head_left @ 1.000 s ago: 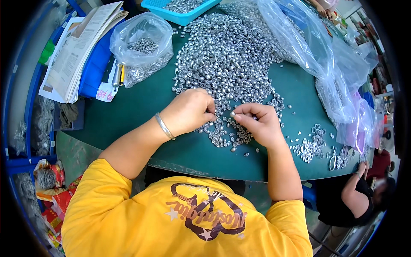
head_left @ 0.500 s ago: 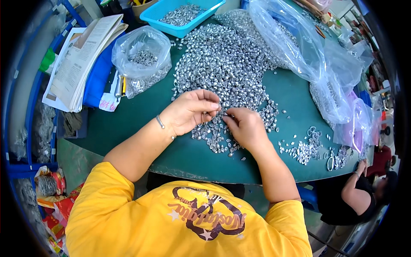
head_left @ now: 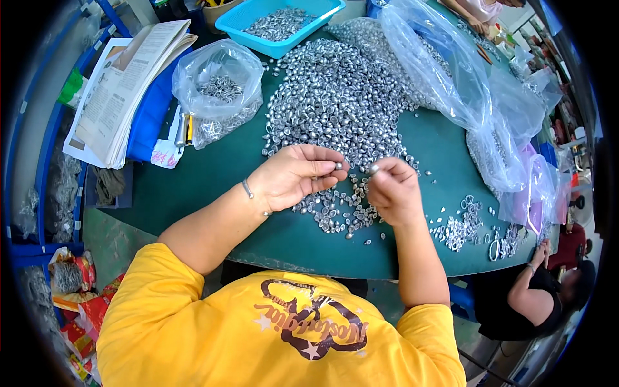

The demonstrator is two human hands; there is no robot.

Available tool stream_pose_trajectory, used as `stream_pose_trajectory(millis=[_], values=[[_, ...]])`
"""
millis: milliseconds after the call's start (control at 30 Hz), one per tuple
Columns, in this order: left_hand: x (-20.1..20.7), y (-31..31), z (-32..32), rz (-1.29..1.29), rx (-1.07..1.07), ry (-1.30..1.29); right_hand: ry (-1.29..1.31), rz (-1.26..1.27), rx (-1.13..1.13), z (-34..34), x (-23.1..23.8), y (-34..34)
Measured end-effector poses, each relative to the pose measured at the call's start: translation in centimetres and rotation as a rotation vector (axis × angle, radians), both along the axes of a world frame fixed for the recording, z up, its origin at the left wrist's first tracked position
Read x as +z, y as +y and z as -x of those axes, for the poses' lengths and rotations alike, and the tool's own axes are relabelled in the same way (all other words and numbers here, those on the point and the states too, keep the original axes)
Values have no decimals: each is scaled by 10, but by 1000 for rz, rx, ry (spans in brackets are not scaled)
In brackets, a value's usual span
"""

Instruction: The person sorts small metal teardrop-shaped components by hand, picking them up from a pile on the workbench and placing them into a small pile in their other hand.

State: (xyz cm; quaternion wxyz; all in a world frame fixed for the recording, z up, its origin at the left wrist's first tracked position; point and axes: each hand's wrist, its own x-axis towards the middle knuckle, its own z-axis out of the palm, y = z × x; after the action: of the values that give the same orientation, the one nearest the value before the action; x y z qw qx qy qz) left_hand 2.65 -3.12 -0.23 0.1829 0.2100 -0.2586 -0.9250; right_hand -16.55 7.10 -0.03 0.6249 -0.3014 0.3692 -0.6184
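A large heap of small, rounded silver metal pieces spreads over the green tabletop. At its near edge, my left hand pinches one small silver metal piece between thumb and fingers. To its right, my right hand is closed, with another small silver piece at its fingertips. The hands are a short way apart. Loose hollow pieces lie scattered just below them on the table.
Beyond the heap stands a blue plastic basket of metal parts. A clear bag of parts and a stack of papers sit left. Large clear bags and small silver parts lie right. Another person works at far right.
My right hand has moved right, away from my left hand, and a silver piece now shows at its fingertips. My left hand has shifted slightly right, its silver piece now in plain sight.
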Motion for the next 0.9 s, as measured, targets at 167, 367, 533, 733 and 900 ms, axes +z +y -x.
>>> stream_pose_trajectory(millis=[167, 367, 533, 733, 900], values=[[1, 17, 3, -261, -111, 12, -347, 51, -205, -3, 19, -5], [9, 64, -5, -510, -379, -138, 818, 88, -103, -63, 31, 25], [-6, 69, -20, -694, -371, -117, 1190, 461, -106, -58, 35, 26], [-17, 73, -23, -640, -408, 34, 1583, 390, -194, -28, 3, -25], [-28, 79, -28, -580, -499, 123, 1777, 463, -84, -24, -1, -38]])
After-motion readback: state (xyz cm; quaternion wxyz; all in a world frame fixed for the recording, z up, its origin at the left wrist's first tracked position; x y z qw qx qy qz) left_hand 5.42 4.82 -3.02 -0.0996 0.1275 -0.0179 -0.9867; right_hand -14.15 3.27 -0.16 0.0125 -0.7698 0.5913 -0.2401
